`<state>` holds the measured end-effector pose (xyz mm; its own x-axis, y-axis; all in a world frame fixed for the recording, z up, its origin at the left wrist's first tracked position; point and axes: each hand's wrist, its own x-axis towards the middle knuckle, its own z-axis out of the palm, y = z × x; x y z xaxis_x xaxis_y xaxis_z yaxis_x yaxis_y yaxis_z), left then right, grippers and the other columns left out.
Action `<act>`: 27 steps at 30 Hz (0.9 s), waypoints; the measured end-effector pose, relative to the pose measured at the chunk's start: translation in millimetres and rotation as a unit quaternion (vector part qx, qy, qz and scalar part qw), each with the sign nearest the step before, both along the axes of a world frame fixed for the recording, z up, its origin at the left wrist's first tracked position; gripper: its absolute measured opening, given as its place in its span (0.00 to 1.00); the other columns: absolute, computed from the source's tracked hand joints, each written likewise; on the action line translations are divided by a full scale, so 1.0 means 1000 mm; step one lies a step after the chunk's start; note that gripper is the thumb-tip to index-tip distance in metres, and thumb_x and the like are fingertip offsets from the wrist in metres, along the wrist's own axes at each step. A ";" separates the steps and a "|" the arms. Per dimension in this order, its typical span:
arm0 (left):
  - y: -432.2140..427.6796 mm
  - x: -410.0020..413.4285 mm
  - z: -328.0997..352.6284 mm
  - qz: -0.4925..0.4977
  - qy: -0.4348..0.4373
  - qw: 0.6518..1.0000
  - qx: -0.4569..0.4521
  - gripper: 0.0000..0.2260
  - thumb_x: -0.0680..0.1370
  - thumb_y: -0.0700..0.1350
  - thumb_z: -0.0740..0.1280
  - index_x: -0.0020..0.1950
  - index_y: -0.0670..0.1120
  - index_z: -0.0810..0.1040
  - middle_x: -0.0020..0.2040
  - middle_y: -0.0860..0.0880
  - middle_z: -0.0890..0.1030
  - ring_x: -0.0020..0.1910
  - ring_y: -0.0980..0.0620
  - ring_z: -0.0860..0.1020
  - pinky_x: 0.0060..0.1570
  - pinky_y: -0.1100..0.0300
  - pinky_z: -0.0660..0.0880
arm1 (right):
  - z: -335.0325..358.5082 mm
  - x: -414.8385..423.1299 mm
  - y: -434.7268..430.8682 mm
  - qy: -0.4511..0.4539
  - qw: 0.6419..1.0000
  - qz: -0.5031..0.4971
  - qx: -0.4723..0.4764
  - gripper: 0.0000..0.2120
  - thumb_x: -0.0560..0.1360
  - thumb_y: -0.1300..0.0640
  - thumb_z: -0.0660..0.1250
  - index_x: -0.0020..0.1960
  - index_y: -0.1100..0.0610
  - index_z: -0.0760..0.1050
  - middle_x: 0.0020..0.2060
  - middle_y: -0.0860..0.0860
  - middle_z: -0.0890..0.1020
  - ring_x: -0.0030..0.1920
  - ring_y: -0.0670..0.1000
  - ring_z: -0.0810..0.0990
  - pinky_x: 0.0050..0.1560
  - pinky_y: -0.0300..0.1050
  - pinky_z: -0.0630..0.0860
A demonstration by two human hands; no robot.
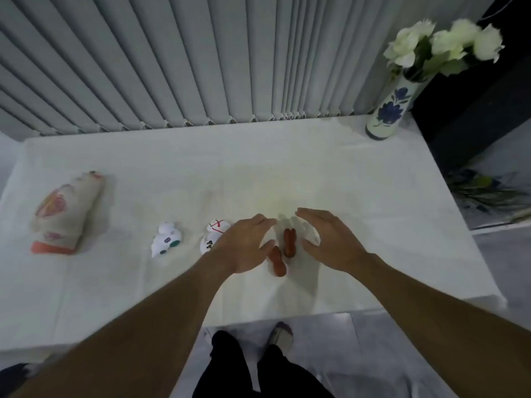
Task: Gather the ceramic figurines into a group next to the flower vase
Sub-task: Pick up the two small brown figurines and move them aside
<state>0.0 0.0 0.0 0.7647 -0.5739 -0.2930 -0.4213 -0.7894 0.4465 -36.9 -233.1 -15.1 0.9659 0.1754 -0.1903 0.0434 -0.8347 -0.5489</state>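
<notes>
Two small orange-brown figurines [289, 243] [277, 262] lie near the middle of the white table [359, 182]. My left hand [244, 245] and my right hand [330, 242] hover on either side of them, fingers relaxed and holding nothing. A white figurine with red marks [214, 232] lies just left of my left hand, partly hidden by it. Another white figurine with green spots [166, 239] lies further left. A large cream figurine with a red base [67, 212] lies at the far left. The blue-flowered vase [388, 110] with white flowers stands at the back right corner.
Grey vertical blinds [172, 61] hang along the table's far edge. A dark cabinet [474, 116] stands right of the vase. The table's front edge runs just above my legs and foot [281, 336] on the grey floor.
</notes>
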 end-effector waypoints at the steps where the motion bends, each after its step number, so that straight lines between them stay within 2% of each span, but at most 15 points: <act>1: 0.000 -0.003 -0.006 -0.010 0.000 1.000 -0.002 0.22 0.81 0.52 0.63 0.74 0.48 0.69 0.66 0.47 0.76 0.61 0.44 0.78 0.62 0.51 0.73 | -0.006 -0.002 0.002 0.007 1.000 0.010 0.003 0.30 0.76 0.57 0.71 0.77 0.52 0.68 0.75 0.48 0.73 0.75 0.51 0.69 0.75 0.42 0.62; 4: 0.000 -0.009 -0.017 -0.036 -0.005 0.999 0.014 0.21 0.78 0.55 0.59 0.68 0.48 0.75 0.61 0.48 0.80 0.57 0.44 0.79 0.60 0.49 0.73 | -0.018 -0.010 0.007 0.041 0.999 0.034 0.002 0.31 0.74 0.58 0.72 0.76 0.53 0.69 0.74 0.49 0.74 0.74 0.52 0.70 0.75 0.44 0.64; 6: -0.004 -0.011 -0.022 -0.065 -0.009 0.998 0.021 0.24 0.75 0.58 0.54 0.61 0.48 0.79 0.56 0.49 0.81 0.54 0.45 0.79 0.59 0.53 0.72 | -0.027 -0.013 0.009 0.052 0.998 0.041 0.010 0.31 0.74 0.60 0.72 0.76 0.53 0.70 0.73 0.49 0.75 0.73 0.52 0.71 0.76 0.45 0.65; 10: -0.006 -0.015 -0.033 -0.109 -0.013 0.994 0.029 0.21 0.72 0.58 0.54 0.52 0.50 0.81 0.51 0.51 0.81 0.49 0.46 0.79 0.58 0.53 0.72 | -0.042 -0.016 0.011 0.044 0.997 0.062 0.011 0.31 0.73 0.64 0.71 0.75 0.53 0.72 0.75 0.49 0.73 0.73 0.53 0.71 0.76 0.49 0.66; 14: -0.002 -0.019 -0.047 -0.131 -0.051 0.989 0.043 0.20 0.71 0.54 0.64 0.58 0.45 0.80 0.56 0.50 0.82 0.51 0.46 0.80 0.66 0.55 0.69 | -0.053 -0.016 0.011 0.020 0.996 0.087 0.001 0.27 0.71 0.66 0.73 0.69 0.52 0.76 0.73 0.49 0.73 0.68 0.56 0.74 0.69 0.54 0.74; 18: 0.000 -0.022 -0.051 -0.139 -0.043 0.987 0.062 0.28 0.72 0.51 0.70 0.71 0.44 0.73 0.67 0.49 0.79 0.60 0.45 0.79 0.72 0.52 0.67 | -0.060 -0.017 0.014 0.007 0.997 0.081 0.003 0.25 0.73 0.67 0.72 0.68 0.52 0.77 0.73 0.50 0.70 0.65 0.57 0.75 0.67 0.55 0.75; 20: 0.000 -0.024 -0.053 -0.126 -0.054 0.988 0.071 0.30 0.71 0.50 0.74 0.71 0.45 0.73 0.67 0.50 0.79 0.61 0.43 0.79 0.65 0.49 0.74 | -0.059 -0.016 0.014 -0.002 0.997 0.071 0.016 0.22 0.74 0.68 0.70 0.66 0.54 0.78 0.72 0.51 0.71 0.65 0.59 0.75 0.68 0.53 0.74; 22: -0.002 -0.027 -0.054 -0.112 -0.083 0.988 0.070 0.26 0.68 0.47 0.77 0.64 0.45 0.78 0.59 0.50 0.83 0.54 0.43 0.82 0.49 0.50 0.81 | -0.056 -0.015 0.014 -0.002 0.998 0.066 0.012 0.20 0.75 0.67 0.71 0.66 0.56 0.79 0.72 0.53 0.72 0.65 0.59 0.75 0.68 0.45 0.71; 25: -0.007 -0.029 -0.053 -0.092 -0.122 0.986 0.064 0.14 0.67 0.41 0.76 0.51 0.46 0.80 0.48 0.50 0.84 0.45 0.46 0.83 0.35 0.53 0.80 | -0.053 -0.015 0.013 0.011 0.998 0.058 0.019 0.21 0.75 0.67 0.72 0.67 0.56 0.78 0.72 0.53 0.72 0.67 0.57 0.74 0.66 0.37 0.67; 27: -0.009 -0.028 -0.054 -0.082 -0.133 0.986 0.056 0.11 0.68 0.38 0.75 0.46 0.48 0.78 0.44 0.51 0.83 0.41 0.47 0.83 0.29 0.56 0.75 | -0.053 -0.015 0.010 0.021 0.998 0.042 0.038 0.22 0.77 0.66 0.72 0.69 0.55 0.76 0.74 0.51 0.70 0.68 0.55 0.72 0.67 0.32 0.65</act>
<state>-28.2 -9.4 -53.9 0.7230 -0.6713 -0.1632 -0.6371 -0.7393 0.2182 -51.8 -223.2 -67.7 0.9383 0.2713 -0.2144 0.0869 -0.7852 -0.6130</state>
